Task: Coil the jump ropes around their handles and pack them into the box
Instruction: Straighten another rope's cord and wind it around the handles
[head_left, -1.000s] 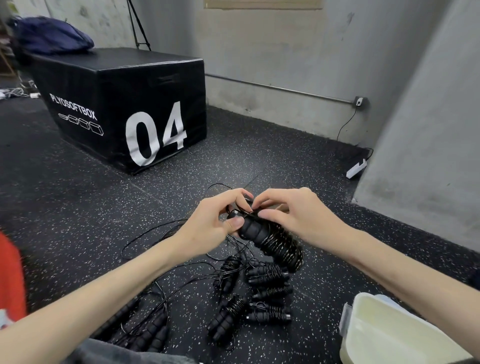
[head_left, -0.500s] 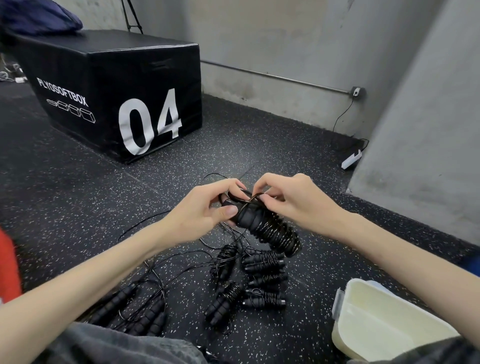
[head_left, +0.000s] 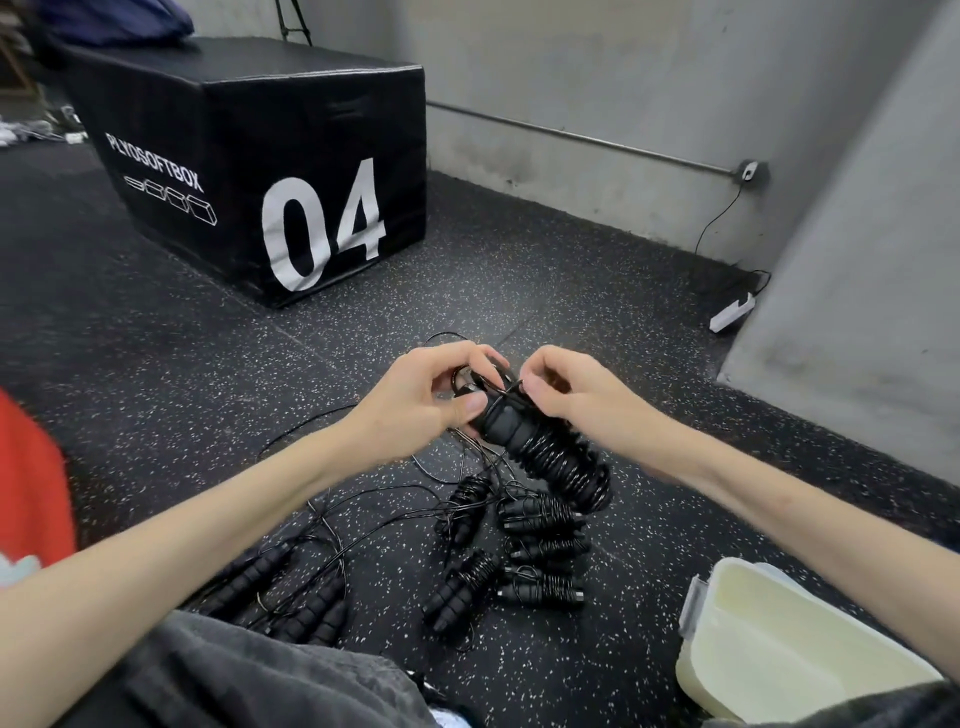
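I see the left hand (head_left: 415, 405) gripping the top end of a coiled jump rope bundle (head_left: 545, 452), thumb pressed on it. The right hand (head_left: 576, 400) pinches the thin rope at that same end. More wrapped ropes (head_left: 519, 545) lie on the floor at six o'clock from the hands. The cream box (head_left: 769, 639) sits at four o'clock.

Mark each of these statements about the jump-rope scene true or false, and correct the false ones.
1. Both hands hold one wound rope bundle. True: the left hand and the right hand grip its top end.
2. The cream box already holds ropes. False: none show inside it.
3. Several coiled ropes lie on the floor. True.
4. The black plyo box reads "07". False: it reads "04".
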